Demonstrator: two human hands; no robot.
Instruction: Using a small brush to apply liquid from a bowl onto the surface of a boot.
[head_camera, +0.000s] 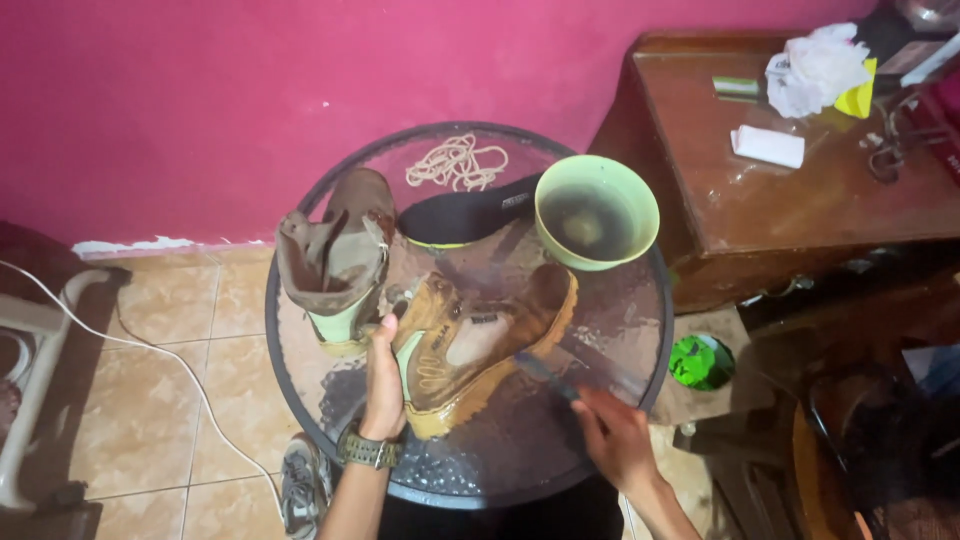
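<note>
A tan boot (480, 345), muddy and lying on its side, rests on a round glass table (620, 330), its ankle opening gripped by the left hand (383, 385), whose fingers are closed around the boot's collar with the thumb up against the tongue. A wristwatch (368, 450) sits on that wrist. The right hand (615, 435), just off the boot's sole side, is closed on a slim brush (548, 372), its tip lying against the boot's lower edge.

Just beyond the gripped collar stands a second boot (335, 255), upright and sagging open, its pale green lining showing. Past the held boot's toe sits a pale green bowl (597, 212) holding dark, cloudy water. Between the bowl and the upright boot lies a black insole (462, 215), and farther back, near the table's far rim, a loose coil of cream laces (457, 162).

To the right of the brush hand, apart from the table, stands a dark wooden cabinet (800, 200) bearing crumpled white paper (815, 68) and a white bar (768, 146). A green round object (700, 362) lies on the floor below. A grey sneaker (303, 485) shows beneath the table beside the left forearm. A pink wall (250, 100) fills the background.
</note>
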